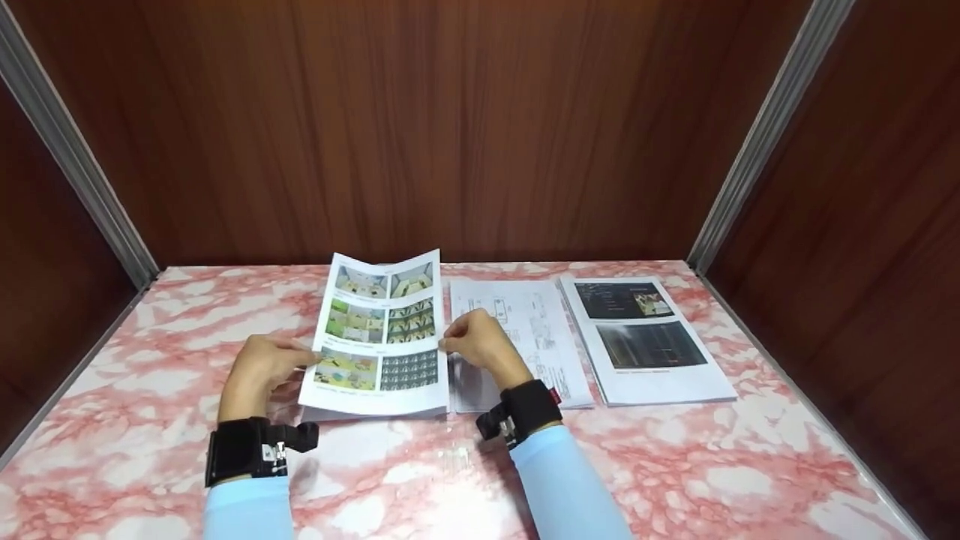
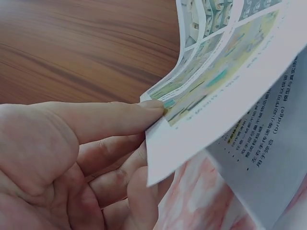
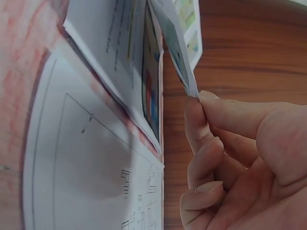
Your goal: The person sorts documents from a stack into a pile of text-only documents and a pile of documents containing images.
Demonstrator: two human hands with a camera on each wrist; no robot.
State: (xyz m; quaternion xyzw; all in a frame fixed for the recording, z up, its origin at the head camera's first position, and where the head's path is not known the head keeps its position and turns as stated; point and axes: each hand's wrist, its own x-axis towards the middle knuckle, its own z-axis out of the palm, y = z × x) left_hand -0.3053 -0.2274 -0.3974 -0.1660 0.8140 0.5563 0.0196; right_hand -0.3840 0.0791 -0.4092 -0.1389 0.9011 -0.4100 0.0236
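Between both hands a printed sheet (image 1: 379, 337) with rows of colour pictures is held up by its side edges, its surface bowed. My left hand (image 1: 264, 367) pinches the left edge; in the left wrist view the thumb (image 2: 120, 117) lies on the printed face with fingers behind. The right hand (image 1: 480, 341) pinches the opposite edge between thumb and index finger, as the right wrist view shows. Beneath the raised sheet lies a paper stack (image 2: 268, 143) with printed text, mostly hidden in the head view.
Right of the held sheet lies a stack of papers with line drawings (image 1: 525, 337), partly under my right forearm. Farther right is another stack (image 1: 649, 341) with dark pictures. The red-and-white marbled table (image 1: 697, 465) is enclosed by brown wood-grain panels (image 1: 420, 127) at back and sides.
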